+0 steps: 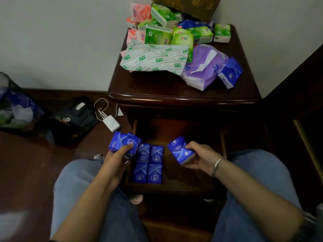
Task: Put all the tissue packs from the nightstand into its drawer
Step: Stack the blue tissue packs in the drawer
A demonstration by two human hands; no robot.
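Dark wood nightstand (pixel 157 91), upper centre: top carries green packs (pixel 157 34), pink packs (pixel 139 12), white-green wrapper (pixel 153 58), purple pack (pixel 202 67), blue pack (pixel 229 72). Open drawer (pixel 192 172) below: four blue packs (pixel 148 163) flat, two by two. Floor (pixel 26 172), left: white charger (pixel 111 123), black bag (pixel 75 117).

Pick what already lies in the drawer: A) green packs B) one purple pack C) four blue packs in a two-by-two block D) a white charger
C: four blue packs lie flat in a two-by-two block at the left of the drawer; the green packs sit on the nightstand.
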